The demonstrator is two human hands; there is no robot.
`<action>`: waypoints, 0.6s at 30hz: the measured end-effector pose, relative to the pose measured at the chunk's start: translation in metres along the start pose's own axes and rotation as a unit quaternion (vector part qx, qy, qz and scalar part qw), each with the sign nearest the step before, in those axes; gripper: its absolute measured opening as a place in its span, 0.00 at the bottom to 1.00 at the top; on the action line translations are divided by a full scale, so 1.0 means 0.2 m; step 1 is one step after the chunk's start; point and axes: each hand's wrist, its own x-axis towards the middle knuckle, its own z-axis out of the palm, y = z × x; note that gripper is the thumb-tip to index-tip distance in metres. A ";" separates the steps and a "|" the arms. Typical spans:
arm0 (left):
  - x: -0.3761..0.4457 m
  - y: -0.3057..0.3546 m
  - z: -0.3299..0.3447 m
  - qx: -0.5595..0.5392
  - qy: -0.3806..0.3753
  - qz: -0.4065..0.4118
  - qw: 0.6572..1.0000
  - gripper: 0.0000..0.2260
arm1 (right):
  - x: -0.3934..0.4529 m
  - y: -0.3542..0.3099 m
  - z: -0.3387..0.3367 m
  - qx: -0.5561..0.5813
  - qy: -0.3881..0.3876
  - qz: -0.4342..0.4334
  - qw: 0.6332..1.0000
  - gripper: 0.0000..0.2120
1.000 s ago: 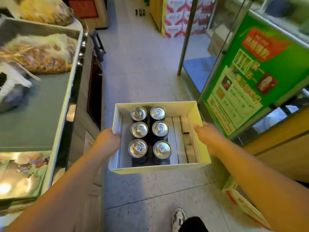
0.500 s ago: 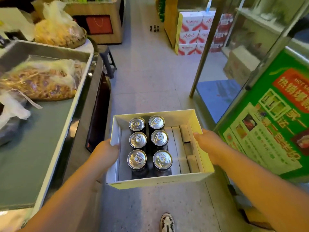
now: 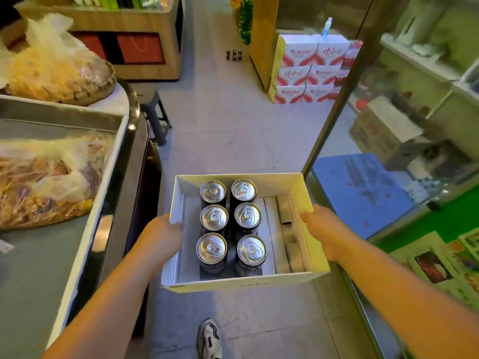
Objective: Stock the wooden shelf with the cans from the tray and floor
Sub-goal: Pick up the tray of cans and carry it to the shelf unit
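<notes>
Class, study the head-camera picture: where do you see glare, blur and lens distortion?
Head view: glare glints on the can tops in the tray; bags at left are smeared with motion blur; wide-angle distortion bends the metal post and stretches both forearms; hands, left and right, stay fairly sharp.

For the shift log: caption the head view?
Both hands carry a white cardboard tray of six silver-topped cans.

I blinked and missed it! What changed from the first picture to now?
The person walked forward down the aisle: the stacked red-and-white cartons and the cans on the floor came closer. Unchanged: left hand and right hand still grip the tray, six cans upright inside.
</notes>
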 end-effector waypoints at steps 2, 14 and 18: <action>0.23 0.11 -0.08 -0.008 -0.007 0.004 1.000 0.06 | 0.16 -0.20 0.04 0.001 -0.002 0.003 1.000 0.21; 1.57 0.81 -0.38 -0.026 -0.023 0.003 0.999 0.09 | 1.38 -1.21 0.19 0.028 -0.008 0.001 1.000 0.19; 2.03 1.11 -0.42 -0.029 -0.017 -0.005 0.999 0.10 | 1.81 -1.59 0.17 0.024 -0.020 -0.011 0.999 0.19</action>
